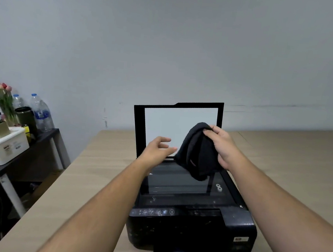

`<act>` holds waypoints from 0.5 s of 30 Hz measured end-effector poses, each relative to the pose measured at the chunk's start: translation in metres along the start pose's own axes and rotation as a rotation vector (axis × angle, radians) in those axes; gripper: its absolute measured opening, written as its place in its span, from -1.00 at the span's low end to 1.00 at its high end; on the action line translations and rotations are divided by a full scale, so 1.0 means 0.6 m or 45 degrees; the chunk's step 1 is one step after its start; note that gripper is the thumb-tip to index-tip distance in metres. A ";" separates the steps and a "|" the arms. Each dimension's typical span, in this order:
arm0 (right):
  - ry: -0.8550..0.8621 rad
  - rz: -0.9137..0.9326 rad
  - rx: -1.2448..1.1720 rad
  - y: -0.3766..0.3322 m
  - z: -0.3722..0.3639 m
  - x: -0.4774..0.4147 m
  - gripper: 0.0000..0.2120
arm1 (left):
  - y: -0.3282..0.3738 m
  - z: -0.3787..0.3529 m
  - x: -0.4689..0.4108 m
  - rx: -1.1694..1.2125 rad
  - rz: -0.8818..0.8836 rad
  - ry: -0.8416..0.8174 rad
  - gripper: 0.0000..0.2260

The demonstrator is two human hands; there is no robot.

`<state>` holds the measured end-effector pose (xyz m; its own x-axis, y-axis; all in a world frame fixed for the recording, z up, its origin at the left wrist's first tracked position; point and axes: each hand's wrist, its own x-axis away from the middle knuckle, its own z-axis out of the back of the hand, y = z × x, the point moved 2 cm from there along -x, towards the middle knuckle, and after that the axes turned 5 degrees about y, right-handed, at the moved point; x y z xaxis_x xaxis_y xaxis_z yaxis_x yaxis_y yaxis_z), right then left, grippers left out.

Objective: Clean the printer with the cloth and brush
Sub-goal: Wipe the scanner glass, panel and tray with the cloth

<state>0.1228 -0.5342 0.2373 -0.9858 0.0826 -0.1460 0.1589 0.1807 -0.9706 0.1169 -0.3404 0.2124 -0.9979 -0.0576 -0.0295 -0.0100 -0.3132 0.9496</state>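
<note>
Both hands are hovering over the printer (190, 225), the right hand (223, 146) pinching the dark cloth (198, 155), the left hand (159, 148) reaching with fingers loosely spread.

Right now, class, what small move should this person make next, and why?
Probably the left hand should gather the dark fabric cloth and bunch it: the right hand pinches its top, so it dangles loose above the scanner glass of the black plastic printer.

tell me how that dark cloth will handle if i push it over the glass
Probably floppy: the dark grey cloth droops in folds below the right hand pinching its top. Likely light, since that pinch carries it. Pushed over the printer's scanner glass, it would probably bunch unless pressed flat.
</note>
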 end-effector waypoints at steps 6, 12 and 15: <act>-0.116 -0.077 -0.016 0.045 -0.026 0.015 -0.77 | 0.011 -0.050 0.011 0.364 -0.086 -0.244 -0.81; -0.074 0.012 0.238 0.098 -0.042 0.020 -0.76 | -0.034 -0.055 -0.008 0.605 0.059 -0.376 -0.82; 0.017 0.111 0.390 0.110 -0.048 0.002 -0.75 | -0.050 -0.035 -0.021 0.450 0.101 -0.390 -0.76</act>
<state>0.1336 -0.4937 0.1786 -0.9681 0.0978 -0.2308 0.2173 -0.1313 -0.9672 0.1314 -0.3501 0.1775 -0.9688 0.2308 0.0902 0.0987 0.0255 0.9948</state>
